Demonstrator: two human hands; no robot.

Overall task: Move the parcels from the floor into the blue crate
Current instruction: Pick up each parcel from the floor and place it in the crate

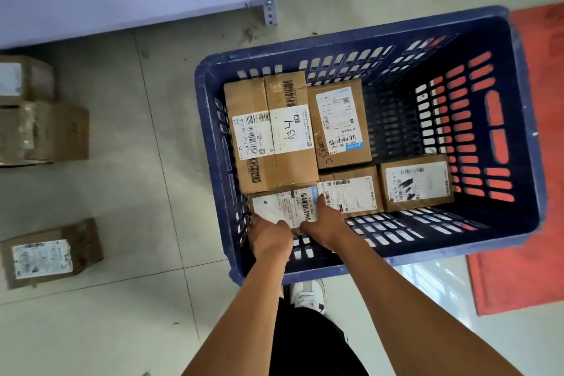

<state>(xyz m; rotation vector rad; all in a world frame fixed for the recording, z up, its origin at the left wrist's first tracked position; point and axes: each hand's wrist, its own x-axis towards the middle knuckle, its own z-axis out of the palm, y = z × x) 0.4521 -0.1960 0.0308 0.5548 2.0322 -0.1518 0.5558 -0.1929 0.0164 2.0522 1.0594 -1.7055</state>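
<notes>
I look down from a head camera at my two bare arms reaching into a blue crate that stands on a tiled floor. My left hand and right hand together hold a small cardboard parcel with a white label. It sits low in the near left corner of the crate. The left fingers curl around its near left edge. The right fingers wrap its right side, with fingertips reaching over the top beside the next box.

Four more parcels are already inside. A large box marked with handwritten numbers lies along the left wall. A second labelled box lies beside it, and two smaller boxes line the near side. The far right part of the crate floor is bare.

Three parcels wait on the floor to my left, well apart from the crate. Two are stacked or touching and one is nearer to me.

To finish this step well, I judge that I should press the parcel flat into its corner, snug against its neighbours. Then I would slide my fingers out without tipping it.
</notes>
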